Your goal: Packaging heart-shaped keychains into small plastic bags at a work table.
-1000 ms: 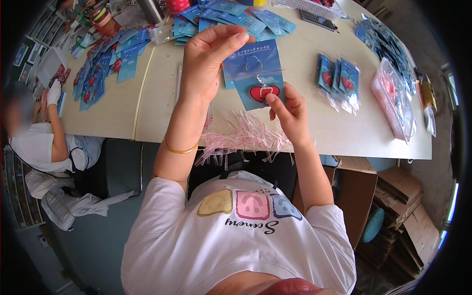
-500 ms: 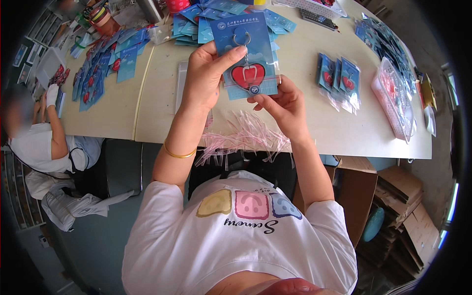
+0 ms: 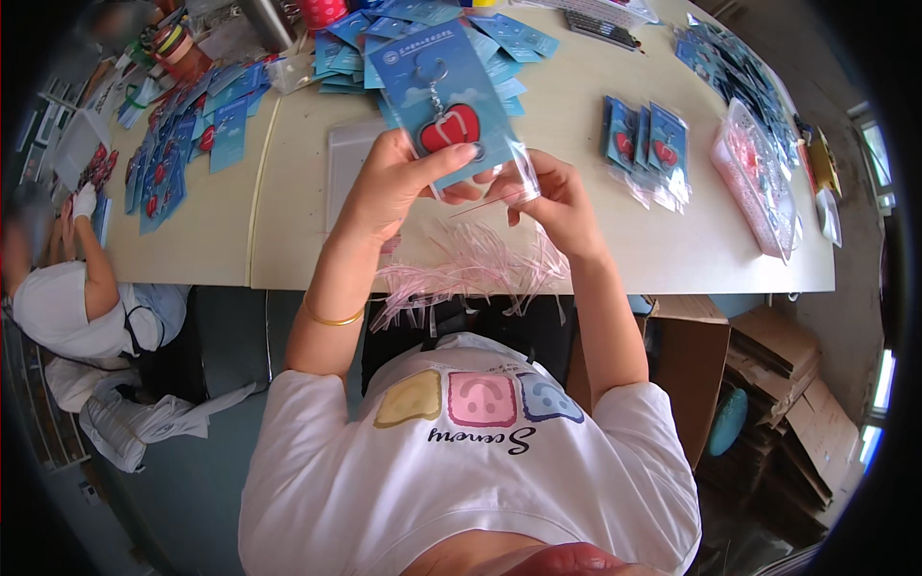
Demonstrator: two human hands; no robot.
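My left hand [image 3: 399, 187] is closed on the lower part of a clear plastic bag with a blue backing card [image 3: 442, 67] in it. On the card hangs a red heart-shaped keychain [image 3: 449, 128] with a silver ring and chain, tilted to the left. The left thumb lies over the bag's front, just below the heart. At the bag's lower open end my right hand [image 3: 557, 202] is pinched, with a thin pinkish strip [image 3: 471, 212] running out from its fingers. Below both hands, a tangle of similar pale pink strips [image 3: 471, 269] lies at the table's near edge.
Blue cards are heaped at the far middle [image 3: 336, 62] and left [image 3: 168, 158]. Several bagged keychains [image 3: 645, 144] lie to the right, beside a pink basket [image 3: 730, 163] and another pile [image 3: 740, 82]. A clear stack [image 3: 348, 158] sits left of my hands. A co-worker [image 3: 86, 288] sits at far left.
The bag has tilted to the left, and my left hand has shifted down to its lower end. My right hand has drawn slightly down, with a thin strip now showing at its fingers.
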